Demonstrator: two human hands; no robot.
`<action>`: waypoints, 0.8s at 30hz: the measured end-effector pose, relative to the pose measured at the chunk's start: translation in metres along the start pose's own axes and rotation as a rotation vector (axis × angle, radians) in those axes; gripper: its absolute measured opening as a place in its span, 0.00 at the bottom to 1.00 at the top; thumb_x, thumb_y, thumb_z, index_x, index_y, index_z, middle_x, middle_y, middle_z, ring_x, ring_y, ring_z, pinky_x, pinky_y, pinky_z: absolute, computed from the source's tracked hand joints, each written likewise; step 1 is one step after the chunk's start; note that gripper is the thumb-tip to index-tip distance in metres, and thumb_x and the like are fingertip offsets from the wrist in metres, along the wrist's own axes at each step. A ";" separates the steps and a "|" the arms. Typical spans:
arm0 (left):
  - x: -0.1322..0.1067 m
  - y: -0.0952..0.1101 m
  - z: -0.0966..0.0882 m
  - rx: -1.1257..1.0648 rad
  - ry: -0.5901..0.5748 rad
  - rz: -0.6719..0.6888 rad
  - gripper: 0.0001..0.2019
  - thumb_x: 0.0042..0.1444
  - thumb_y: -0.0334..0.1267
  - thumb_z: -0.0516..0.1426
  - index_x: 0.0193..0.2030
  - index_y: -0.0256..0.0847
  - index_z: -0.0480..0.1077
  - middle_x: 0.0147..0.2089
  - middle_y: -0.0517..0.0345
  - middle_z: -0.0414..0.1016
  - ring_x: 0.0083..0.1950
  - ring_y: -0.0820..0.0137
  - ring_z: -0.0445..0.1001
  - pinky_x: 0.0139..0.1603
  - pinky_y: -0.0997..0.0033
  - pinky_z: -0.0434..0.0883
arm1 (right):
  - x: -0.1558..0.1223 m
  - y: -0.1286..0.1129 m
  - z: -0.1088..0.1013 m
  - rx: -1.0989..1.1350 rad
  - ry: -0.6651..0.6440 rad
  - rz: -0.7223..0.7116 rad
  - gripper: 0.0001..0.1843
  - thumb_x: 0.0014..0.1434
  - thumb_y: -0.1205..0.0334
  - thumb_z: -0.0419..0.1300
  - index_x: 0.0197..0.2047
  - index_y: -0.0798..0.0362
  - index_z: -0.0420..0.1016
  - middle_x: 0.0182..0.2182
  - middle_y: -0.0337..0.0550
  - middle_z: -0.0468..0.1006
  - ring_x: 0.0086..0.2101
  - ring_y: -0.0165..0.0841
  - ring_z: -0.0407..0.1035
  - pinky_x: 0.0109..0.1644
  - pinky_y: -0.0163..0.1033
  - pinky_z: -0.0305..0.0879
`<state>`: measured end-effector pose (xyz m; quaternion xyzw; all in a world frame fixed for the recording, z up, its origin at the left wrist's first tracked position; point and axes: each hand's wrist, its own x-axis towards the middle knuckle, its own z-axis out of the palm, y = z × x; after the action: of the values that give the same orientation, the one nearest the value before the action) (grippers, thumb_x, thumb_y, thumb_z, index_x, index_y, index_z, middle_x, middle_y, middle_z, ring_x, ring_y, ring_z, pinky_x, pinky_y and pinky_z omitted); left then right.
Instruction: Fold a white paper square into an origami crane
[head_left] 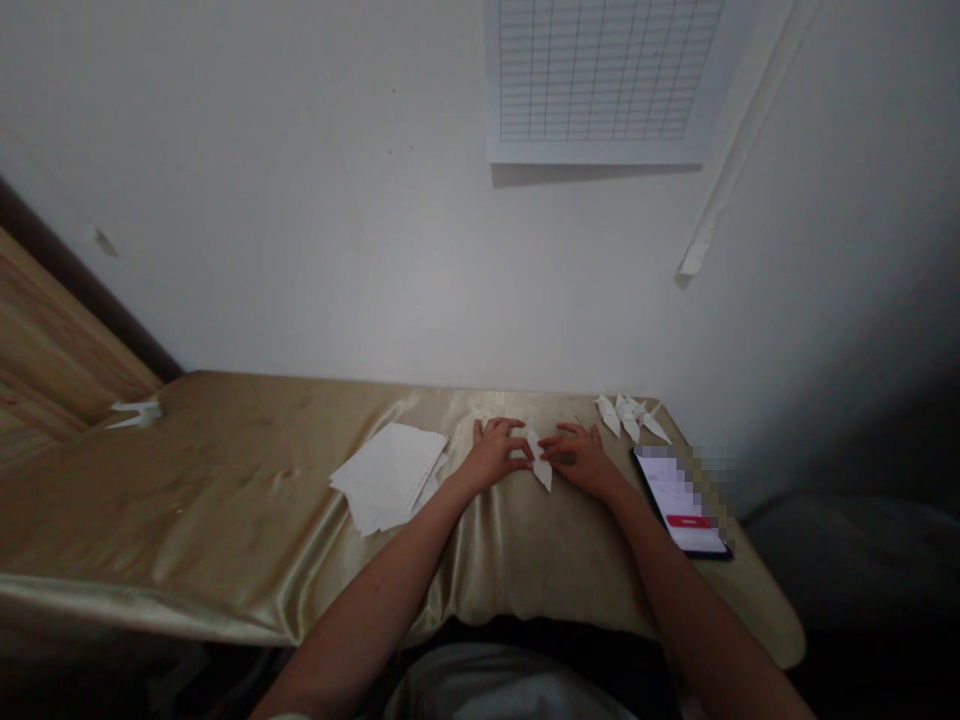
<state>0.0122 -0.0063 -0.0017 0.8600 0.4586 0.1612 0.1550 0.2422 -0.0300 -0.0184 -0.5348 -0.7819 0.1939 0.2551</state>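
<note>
A narrow piece of folded white paper (541,474), pointed at its lower end, lies on the cloth between my two hands. My left hand (496,450) pinches its left edge, thumb and index finger curved toward it. From the other side my right hand (577,455) holds the right edge with its fingertips. Several white folded-paper pieces with pointed ends (632,417) stand grouped at the table's back right corner. To the left of my left hand rests a loose stack of white paper sheets (397,470).
A gold satin cloth (225,490) covers the table, which meets a white wall (300,200). A phone (682,505) with a lit screen lies at the right edge. Another white paper piece (136,413) sits far left. A printed grid sheet (600,80) hangs above.
</note>
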 end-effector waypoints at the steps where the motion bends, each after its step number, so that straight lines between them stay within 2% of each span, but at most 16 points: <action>1: 0.000 0.000 0.001 0.000 0.005 -0.001 0.07 0.59 0.45 0.67 0.44 0.55 0.82 0.70 0.56 0.66 0.73 0.51 0.56 0.72 0.24 0.39 | 0.000 0.001 0.000 0.001 -0.005 -0.003 0.11 0.61 0.61 0.61 0.42 0.40 0.85 0.54 0.39 0.82 0.66 0.46 0.59 0.70 0.76 0.25; 7: 0.001 -0.003 0.003 -0.002 0.041 0.002 0.05 0.61 0.44 0.66 0.43 0.54 0.82 0.68 0.56 0.68 0.72 0.52 0.58 0.72 0.27 0.42 | 0.003 0.007 0.005 0.002 0.023 -0.029 0.11 0.61 0.61 0.60 0.42 0.41 0.84 0.53 0.41 0.82 0.65 0.47 0.61 0.69 0.78 0.26; 13: 0.001 0.000 0.002 -0.019 0.050 0.020 0.10 0.53 0.47 0.71 0.43 0.56 0.83 0.68 0.57 0.69 0.71 0.50 0.58 0.72 0.25 0.37 | 0.004 0.004 0.009 0.021 0.051 -0.007 0.11 0.62 0.60 0.58 0.41 0.42 0.84 0.53 0.40 0.82 0.65 0.45 0.61 0.70 0.75 0.22; 18: 0.002 0.002 0.007 -0.011 0.122 0.021 0.03 0.57 0.43 0.68 0.39 0.53 0.83 0.66 0.58 0.72 0.70 0.54 0.61 0.73 0.26 0.35 | 0.005 0.002 0.011 0.019 0.084 0.010 0.10 0.62 0.61 0.59 0.41 0.44 0.83 0.51 0.41 0.83 0.64 0.45 0.62 0.70 0.75 0.23; 24: 0.003 0.006 0.011 -0.040 0.150 -0.099 0.02 0.57 0.42 0.68 0.37 0.51 0.83 0.68 0.58 0.70 0.71 0.53 0.61 0.72 0.27 0.42 | 0.006 -0.005 0.013 -0.067 0.111 0.036 0.10 0.64 0.63 0.58 0.39 0.45 0.83 0.50 0.43 0.83 0.64 0.47 0.62 0.68 0.79 0.26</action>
<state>0.0224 -0.0081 -0.0084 0.8186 0.5075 0.2262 0.1451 0.2289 -0.0264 -0.0244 -0.5670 -0.7628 0.1422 0.2765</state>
